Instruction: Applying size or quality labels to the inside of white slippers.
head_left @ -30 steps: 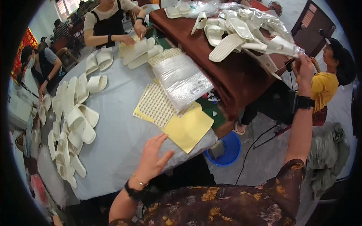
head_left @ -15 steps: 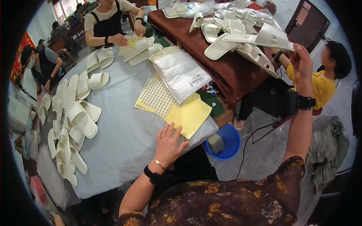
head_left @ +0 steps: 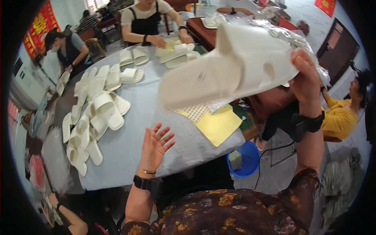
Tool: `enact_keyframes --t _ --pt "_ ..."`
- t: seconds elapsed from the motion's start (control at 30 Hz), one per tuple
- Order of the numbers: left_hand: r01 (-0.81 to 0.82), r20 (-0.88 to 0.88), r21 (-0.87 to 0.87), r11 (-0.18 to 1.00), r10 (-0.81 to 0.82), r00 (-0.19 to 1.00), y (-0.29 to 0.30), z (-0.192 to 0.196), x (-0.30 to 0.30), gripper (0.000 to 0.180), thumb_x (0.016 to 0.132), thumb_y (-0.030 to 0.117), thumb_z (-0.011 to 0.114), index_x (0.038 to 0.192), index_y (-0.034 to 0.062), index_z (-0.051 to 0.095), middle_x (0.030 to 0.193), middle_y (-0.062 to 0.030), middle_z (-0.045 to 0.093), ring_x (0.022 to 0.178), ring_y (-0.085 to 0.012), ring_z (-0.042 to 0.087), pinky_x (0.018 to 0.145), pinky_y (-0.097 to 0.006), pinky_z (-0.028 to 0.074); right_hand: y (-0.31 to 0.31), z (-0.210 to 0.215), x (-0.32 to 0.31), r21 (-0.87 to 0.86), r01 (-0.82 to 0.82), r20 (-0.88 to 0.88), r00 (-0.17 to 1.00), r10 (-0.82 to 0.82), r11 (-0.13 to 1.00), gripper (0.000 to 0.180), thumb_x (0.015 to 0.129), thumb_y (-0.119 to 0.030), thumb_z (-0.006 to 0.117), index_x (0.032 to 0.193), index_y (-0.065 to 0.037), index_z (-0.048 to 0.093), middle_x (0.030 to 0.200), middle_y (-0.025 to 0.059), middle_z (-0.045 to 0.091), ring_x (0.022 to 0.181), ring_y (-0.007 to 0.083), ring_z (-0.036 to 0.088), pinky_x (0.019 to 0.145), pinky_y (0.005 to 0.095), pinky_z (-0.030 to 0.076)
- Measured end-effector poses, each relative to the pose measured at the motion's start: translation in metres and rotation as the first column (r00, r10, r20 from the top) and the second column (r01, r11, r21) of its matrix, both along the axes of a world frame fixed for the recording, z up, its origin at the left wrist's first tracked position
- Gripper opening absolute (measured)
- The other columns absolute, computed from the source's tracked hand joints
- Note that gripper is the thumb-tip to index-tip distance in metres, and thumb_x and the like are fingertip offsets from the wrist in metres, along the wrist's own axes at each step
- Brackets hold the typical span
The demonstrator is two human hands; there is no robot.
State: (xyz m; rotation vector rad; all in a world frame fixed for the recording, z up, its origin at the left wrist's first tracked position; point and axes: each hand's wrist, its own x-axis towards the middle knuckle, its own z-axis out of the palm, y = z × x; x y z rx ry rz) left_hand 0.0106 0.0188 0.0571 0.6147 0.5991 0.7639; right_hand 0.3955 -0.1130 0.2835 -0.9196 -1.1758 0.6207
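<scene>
My right hand (head_left: 307,76) is raised and grips a pair of white slippers (head_left: 231,70) in a clear plastic bag, held close to the camera and blurred. My left hand (head_left: 154,147) is open with fingers spread, hovering above the near edge of the round table with a pale blue cloth (head_left: 156,129). Under the lifted slippers lie a yellow sheet (head_left: 219,125) and a dotted white sheet (head_left: 194,111) on the table.
Several loose white slippers (head_left: 98,113) lie along the table's left side. A person in black (head_left: 149,21) works across the table, another (head_left: 68,49) sits at far left, one in yellow (head_left: 344,113) at right. A blue bucket (head_left: 243,158) stands on the floor.
My right hand has pulled the bagged slippers off the far pile toward the camera. My left hand has lifted off the table and spread open.
</scene>
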Motion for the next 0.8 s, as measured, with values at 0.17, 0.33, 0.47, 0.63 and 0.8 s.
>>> enact_keyframes --t 0.17,0.33,0.47,0.63,0.8 --pt "-0.089 0.247 -0.162 0.983 0.128 0.961 -0.006 0.004 -0.044 0.060 0.098 0.051 0.050 0.138 0.0063 0.041 0.128 -0.0178 0.054 0.111 -0.0251 0.059 0.091 -0.039 0.051 0.074 -0.044 -0.065 -0.270 -0.216 0.163 0.950 0.266 0.938 0.011 0.084 -0.008 0.059 0.091 -0.002 0.065 0.082 0.0000 0.062 0.066 0.0056 0.054 0.058 0.0208 0.043" --pt "-0.211 -0.351 0.087 0.974 0.229 0.908 -0.026 -0.041 -0.093 0.053 0.095 0.025 0.062 0.139 0.0017 0.041 0.124 -0.0127 0.057 0.090 -0.0169 0.064 0.074 -0.028 0.055 0.165 -0.126 -0.088 -0.479 -0.145 0.547 0.722 0.424 0.865 0.025 0.083 -0.006 0.056 0.105 0.000 0.066 0.086 0.0050 0.065 0.074 0.0119 0.058 0.068 0.0274 0.048" --pt "-0.199 -0.571 0.354 0.914 0.379 0.728 -0.029 -0.043 -0.089 0.050 0.093 0.016 0.063 0.138 0.0034 0.045 0.124 -0.0091 0.057 0.100 -0.0132 0.058 0.081 -0.027 0.050 0.192 -0.206 -0.106 -0.430 0.097 0.702 0.661 0.265 0.898 0.046 0.085 -0.015 0.063 0.128 -0.001 0.054 0.113 0.0239 0.064 0.103 0.0359 0.063 0.093 0.0421 0.049" --pt "-0.148 -0.611 0.536 0.831 0.503 0.611 0.013 -0.070 -0.082 0.058 0.089 0.018 0.069 0.137 -0.0037 0.043 0.126 -0.0165 0.055 0.103 -0.0191 0.057 0.087 -0.031 0.049 0.150 -0.249 -0.139 -0.384 0.247 0.760 0.632 0.153 0.889 0.064 0.083 -0.030 0.071 0.133 0.001 0.045 0.115 0.0252 0.060 0.107 0.0393 0.058 0.091 0.0453 0.047" --pt "0.066 -0.656 0.743 0.666 0.704 0.272 0.085 -0.088 -0.054 0.080 0.077 0.032 0.079 0.138 -0.0031 0.042 0.126 -0.0262 0.055 0.109 -0.0375 0.057 0.094 -0.047 0.047 0.112 -0.244 -0.174 -0.648 0.305 0.606 0.762 0.229 0.698 0.070 0.082 -0.036 0.073 0.133 0.002 0.043 0.112 0.0256 0.060 0.105 0.0396 0.059 0.088 0.0452 0.049"
